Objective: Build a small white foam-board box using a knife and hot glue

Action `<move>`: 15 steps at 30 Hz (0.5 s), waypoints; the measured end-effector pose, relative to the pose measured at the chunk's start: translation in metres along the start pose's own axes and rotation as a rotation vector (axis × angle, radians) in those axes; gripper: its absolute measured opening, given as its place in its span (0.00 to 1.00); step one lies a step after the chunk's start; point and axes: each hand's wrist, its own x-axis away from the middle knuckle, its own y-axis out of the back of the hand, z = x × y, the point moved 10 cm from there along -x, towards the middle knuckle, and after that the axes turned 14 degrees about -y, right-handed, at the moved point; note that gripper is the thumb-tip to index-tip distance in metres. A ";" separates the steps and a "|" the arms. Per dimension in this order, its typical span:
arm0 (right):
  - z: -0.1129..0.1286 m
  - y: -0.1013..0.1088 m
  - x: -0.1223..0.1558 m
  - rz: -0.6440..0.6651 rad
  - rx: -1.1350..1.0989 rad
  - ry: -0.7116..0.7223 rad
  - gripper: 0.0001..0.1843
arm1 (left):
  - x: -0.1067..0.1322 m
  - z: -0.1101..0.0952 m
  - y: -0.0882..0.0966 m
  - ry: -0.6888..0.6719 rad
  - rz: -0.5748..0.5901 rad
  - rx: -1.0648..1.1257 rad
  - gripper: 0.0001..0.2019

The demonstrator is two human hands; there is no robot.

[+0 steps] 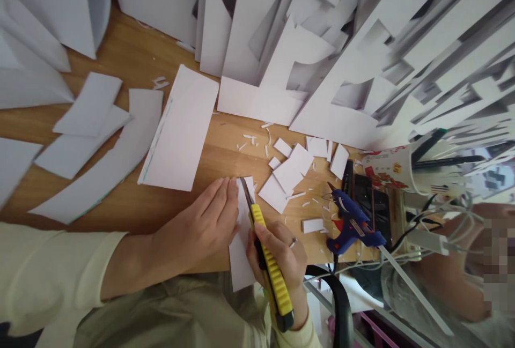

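Note:
My right hand (281, 251) grips a yellow and black utility knife (273, 270), its blade out and lying over a narrow white foam board strip (241, 262). Close by, my left hand (203, 218) presses down at the strip's left edge, fingers together and lying flat. The strip's lower end sticks out past the table's front edge. A larger white board piece (185, 128) rests just beyond my left hand. To the right of the blade lie several small white offcuts (295, 168).
Tall white cut panels (257, 93) stand along the back. At the right are a blue glue gun (354, 219) with a glue stick, cables and a paper cup (388, 168) of pens. Curved white pieces (116, 160) lie left. Another person's arm (454, 278) is at far right.

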 end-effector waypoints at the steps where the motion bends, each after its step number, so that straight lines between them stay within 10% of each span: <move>1: 0.000 0.000 0.000 0.014 0.007 -0.005 0.28 | -0.001 0.000 0.001 -0.004 -0.006 -0.003 0.26; 15: 0.008 0.003 0.004 0.005 0.056 0.038 0.24 | -0.010 0.004 0.012 0.043 -0.093 -0.023 0.21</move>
